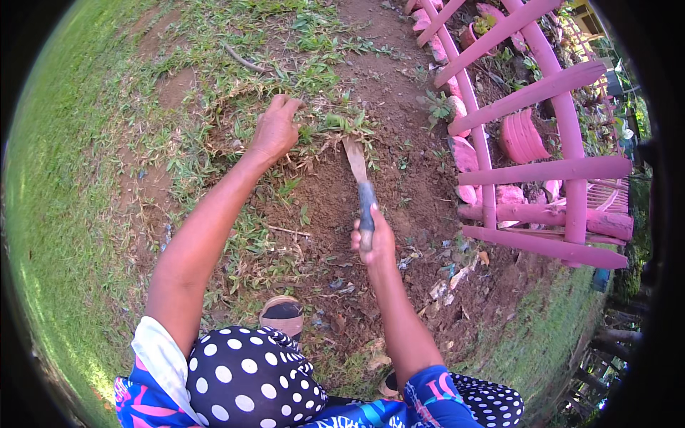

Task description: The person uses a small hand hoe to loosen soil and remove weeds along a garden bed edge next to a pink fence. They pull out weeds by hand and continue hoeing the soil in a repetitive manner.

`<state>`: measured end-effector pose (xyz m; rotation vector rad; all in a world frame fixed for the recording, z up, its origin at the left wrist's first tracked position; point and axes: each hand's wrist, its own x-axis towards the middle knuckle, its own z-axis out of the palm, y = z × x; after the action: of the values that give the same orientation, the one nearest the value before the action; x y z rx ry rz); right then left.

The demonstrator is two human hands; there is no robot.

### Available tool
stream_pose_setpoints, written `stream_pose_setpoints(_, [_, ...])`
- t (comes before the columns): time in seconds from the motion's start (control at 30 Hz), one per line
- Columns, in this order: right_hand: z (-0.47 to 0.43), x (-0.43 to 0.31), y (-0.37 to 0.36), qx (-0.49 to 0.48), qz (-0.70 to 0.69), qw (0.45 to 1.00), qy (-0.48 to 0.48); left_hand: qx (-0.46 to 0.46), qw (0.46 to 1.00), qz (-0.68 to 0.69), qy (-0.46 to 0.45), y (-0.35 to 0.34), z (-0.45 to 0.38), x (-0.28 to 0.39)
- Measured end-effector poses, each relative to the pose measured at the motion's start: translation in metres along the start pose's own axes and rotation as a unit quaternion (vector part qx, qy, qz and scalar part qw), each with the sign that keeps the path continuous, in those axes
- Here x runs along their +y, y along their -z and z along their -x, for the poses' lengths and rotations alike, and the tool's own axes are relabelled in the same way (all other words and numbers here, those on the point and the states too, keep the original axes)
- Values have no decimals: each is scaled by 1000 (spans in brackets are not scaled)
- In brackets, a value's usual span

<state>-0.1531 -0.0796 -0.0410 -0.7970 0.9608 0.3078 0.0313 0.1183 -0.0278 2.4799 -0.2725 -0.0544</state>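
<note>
My right hand [379, 235] grips a flat-bladed hand tool [367, 200] by its handle, which is dark blue-grey with a paler butt. Its widening metal blade [354, 155] points away from me, and its tip meets a tuft of grass [347, 124] at the border of the loose brown soil [326, 198]. To the left of the blade, my left hand [275, 128] is down at the matted grass [241, 120] with its fingers bent. Whether those fingers hold any grass is hidden by the hand itself.
A pink wooden picket fence [524, 99] runs along the right, with pink-painted stones [464, 155] at its foot and a pink pot [523, 136] behind. A stick [243, 58] lies in the grass ahead. Litter scraps [441, 289] lie at right. My shoe [282, 313] is below.
</note>
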Motion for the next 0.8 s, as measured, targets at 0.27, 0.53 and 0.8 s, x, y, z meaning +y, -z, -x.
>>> stream_pose_setpoints(0.27, [-26, -86, -73, -37, 122, 972, 197, -12, 1000, -21, -16, -3, -19, -2])
stream_pose_setpoints(0.53, [63, -39, 86, 64, 11, 994, 85, -187, 960, -98, -183, -37, -77, 38])
stream_pose_setpoints(0.8, [69, -23, 125, 87, 21, 989, 115, -190, 867, -410, -209, -113, -71, 86])
